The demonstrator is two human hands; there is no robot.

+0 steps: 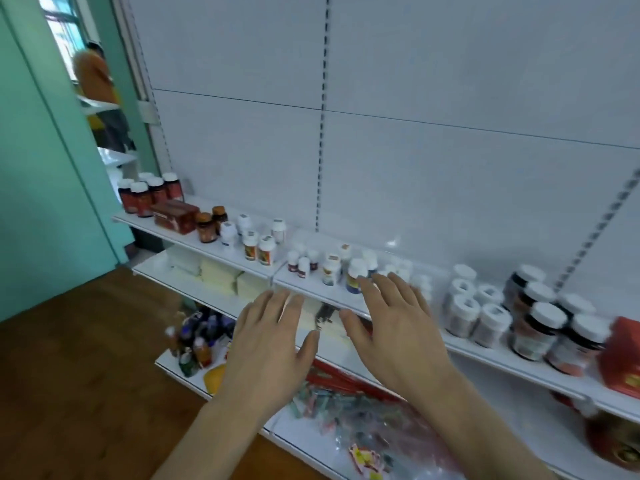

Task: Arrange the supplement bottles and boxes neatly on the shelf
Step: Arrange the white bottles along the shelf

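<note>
Both hands are spread flat, palms down, fingers straight and holding nothing: the left hand [273,341] hovers before the white metal shelf [485,356], the right hand [398,327] reaches over its front edge. The right fingertips lie just beside a small white-capped supplement bottle with a blue-and-yellow label [356,274]; whether they touch it I cannot tell. More white-capped bottles and red boxes [175,216] stand along this shelf.

Room inventory, keyed to the white back panel [450,81]: pale grey-white sheets, slotted uprights [323,109] running down it. Left of it, teal wall [45,188]. Beyond that wall, daylit window [59,29] and a person in orange [95,77]. Below the panel, brown wooden floor [86,375].
</note>
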